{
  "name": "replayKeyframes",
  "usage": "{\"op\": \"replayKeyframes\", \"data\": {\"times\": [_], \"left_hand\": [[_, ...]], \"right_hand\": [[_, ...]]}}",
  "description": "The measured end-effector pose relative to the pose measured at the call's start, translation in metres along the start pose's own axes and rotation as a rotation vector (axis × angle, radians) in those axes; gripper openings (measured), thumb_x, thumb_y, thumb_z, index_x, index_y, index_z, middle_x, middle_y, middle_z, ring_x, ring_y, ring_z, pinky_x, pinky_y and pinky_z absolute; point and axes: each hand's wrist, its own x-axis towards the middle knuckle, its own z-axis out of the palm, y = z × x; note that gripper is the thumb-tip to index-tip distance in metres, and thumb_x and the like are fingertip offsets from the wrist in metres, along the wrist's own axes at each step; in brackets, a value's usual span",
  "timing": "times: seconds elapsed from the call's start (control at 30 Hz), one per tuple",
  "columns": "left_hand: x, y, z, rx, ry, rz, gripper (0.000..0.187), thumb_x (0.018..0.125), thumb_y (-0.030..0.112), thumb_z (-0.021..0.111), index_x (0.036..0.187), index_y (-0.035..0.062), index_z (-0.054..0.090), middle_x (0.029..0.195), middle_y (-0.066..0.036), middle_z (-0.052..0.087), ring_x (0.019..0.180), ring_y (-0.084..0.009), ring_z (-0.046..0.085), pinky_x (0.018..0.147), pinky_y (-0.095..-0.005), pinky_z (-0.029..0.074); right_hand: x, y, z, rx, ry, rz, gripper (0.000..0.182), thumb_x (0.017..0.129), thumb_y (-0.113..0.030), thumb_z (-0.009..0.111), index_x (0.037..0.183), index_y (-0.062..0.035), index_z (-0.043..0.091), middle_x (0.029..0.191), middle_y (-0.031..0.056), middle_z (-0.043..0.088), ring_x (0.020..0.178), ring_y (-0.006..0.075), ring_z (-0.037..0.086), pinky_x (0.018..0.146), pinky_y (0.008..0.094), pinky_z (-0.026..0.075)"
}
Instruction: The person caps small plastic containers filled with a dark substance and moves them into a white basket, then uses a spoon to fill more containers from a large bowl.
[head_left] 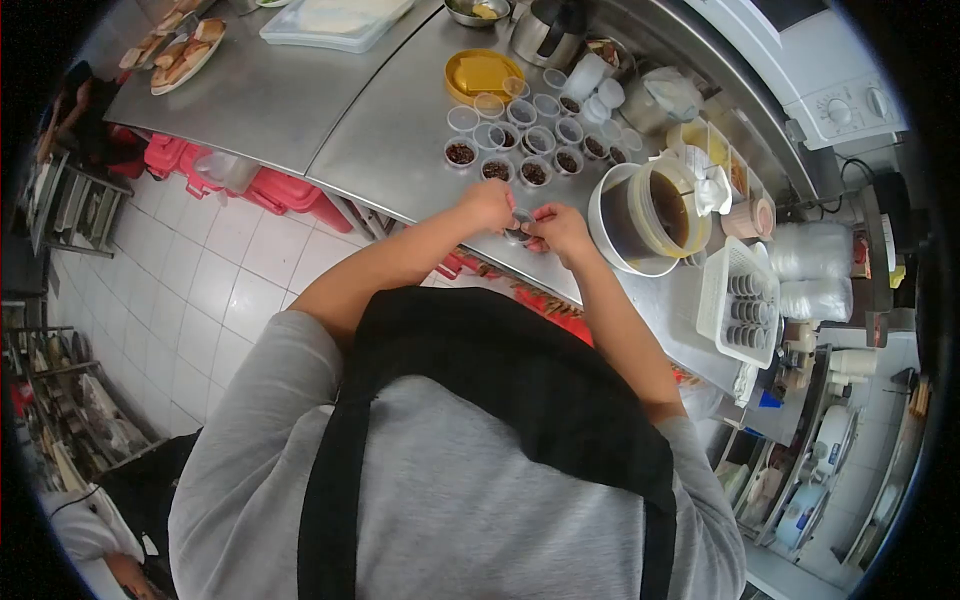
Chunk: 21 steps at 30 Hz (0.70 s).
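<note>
At the counter's front edge, my left hand (pixel 489 206) and my right hand (pixel 558 233) meet around a small clear plastic cup (pixel 517 226). Fingers of both hands are closed on its rim from either side. The cup's contents look dark; whether a lid sits on it is too small to tell. Just beyond my hands stand several open cups with dark bits in the bottom, among them a front cup (pixel 533 174) and a left cup (pixel 461 152). Clear round lids or cups (pixel 463 119) lie behind them.
To the right, a white bowl (pixel 610 245) bears a tub of brown liquid (pixel 668 208). Beyond it sits a white basket (pixel 712 290) with rows of lidded cups. A yellow plate (pixel 482 74) and metal jug (pixel 549 38) stand behind. Another person's arm (pixel 130 575) shows lower left.
</note>
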Motion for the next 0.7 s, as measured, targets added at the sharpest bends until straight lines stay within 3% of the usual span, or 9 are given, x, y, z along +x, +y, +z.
{"op": "replayKeyframes", "data": {"times": [0.2,0.3,0.4,0.47,0.5,0.57,0.67,0.7], "left_hand": [[0.001,0.003,0.002,-0.001,0.013,0.004,0.023,0.068,0.007,0.077,0.082,0.0003,0.060,0.068,-0.008,0.064,0.053,-0.0157,0.063,0.050,-0.0288,0.050],[-0.001,-0.014,0.011,0.022,0.135,0.148,0.028,0.066,0.009,0.080,0.082,-0.0002,0.059,0.075,-0.009,0.064,0.058,-0.0151,0.063,0.053,-0.0292,0.050],[-0.026,-0.042,0.019,-0.176,0.523,0.428,0.042,0.064,0.010,0.082,0.094,0.0003,0.055,0.089,-0.011,0.062,0.077,-0.0200,0.063,0.068,-0.0325,0.051],[-0.032,-0.053,0.003,-0.039,0.834,0.404,0.056,0.062,0.010,0.082,0.108,0.0025,0.049,0.096,-0.012,0.060,0.090,-0.0244,0.059,0.079,-0.0355,0.048],[-0.035,-0.053,-0.004,0.030,0.989,0.386,0.063,0.062,0.010,0.082,0.114,0.0036,0.046,0.100,-0.012,0.059,0.096,-0.0266,0.057,0.084,-0.0370,0.046],[-0.027,-0.044,-0.023,0.123,1.013,0.388,0.074,0.063,0.005,0.078,0.125,0.0087,0.038,0.103,-0.013,0.058,0.103,-0.0301,0.053,0.090,-0.0400,0.043],[-0.010,-0.037,-0.038,0.033,0.904,0.332,0.085,0.063,0.001,0.076,0.133,0.0115,0.031,0.108,-0.015,0.057,0.107,-0.0322,0.052,0.092,-0.0411,0.043],[-0.007,-0.038,-0.039,-0.035,0.843,0.303,0.087,0.062,0.000,0.076,0.134,0.0116,0.030,0.109,-0.015,0.057,0.107,-0.0323,0.052,0.092,-0.0410,0.043]], "right_hand": [[0.010,-0.006,-0.002,-0.101,-0.011,0.017,0.023,0.069,0.002,0.073,0.086,0.0032,0.058,0.074,0.0107,0.062,0.056,0.0193,0.063,0.046,0.0316,0.055],[0.006,-0.005,0.000,-0.099,-0.001,0.001,0.025,0.068,0.001,0.074,0.087,0.0023,0.058,0.074,0.0107,0.062,0.055,0.0195,0.063,0.046,0.0322,0.055],[-0.001,-0.003,0.000,-0.154,0.054,-0.078,0.026,0.069,-0.003,0.075,0.088,0.0012,0.057,0.075,0.0115,0.061,0.054,0.0190,0.063,0.045,0.0320,0.054],[-0.017,-0.010,0.004,-0.270,0.125,-0.142,0.027,0.072,-0.009,0.074,0.089,0.0001,0.056,0.077,0.0122,0.062,0.054,0.0180,0.062,0.044,0.0316,0.053],[-0.020,-0.007,0.004,-0.438,0.253,-0.317,0.027,0.073,-0.012,0.074,0.090,-0.0006,0.056,0.078,0.0123,0.062,0.057,0.0173,0.062,0.047,0.0320,0.053],[-0.017,-0.004,0.001,-0.769,0.509,-0.680,0.029,0.075,-0.019,0.073,0.091,-0.0022,0.056,0.079,0.0124,0.062,0.063,0.0158,0.063,0.052,0.0327,0.053],[-0.015,-0.022,0.005,-0.564,0.366,-0.635,0.028,0.081,-0.025,0.067,0.097,-0.0041,0.057,0.087,0.0114,0.061,0.074,0.0174,0.062,0.064,0.0370,0.053],[-0.018,-0.033,0.009,-0.371,0.242,-0.483,0.027,0.084,-0.025,0.064,0.099,-0.0042,0.057,0.089,0.0110,0.061,0.076,0.0184,0.061,0.067,0.0381,0.052]]}}
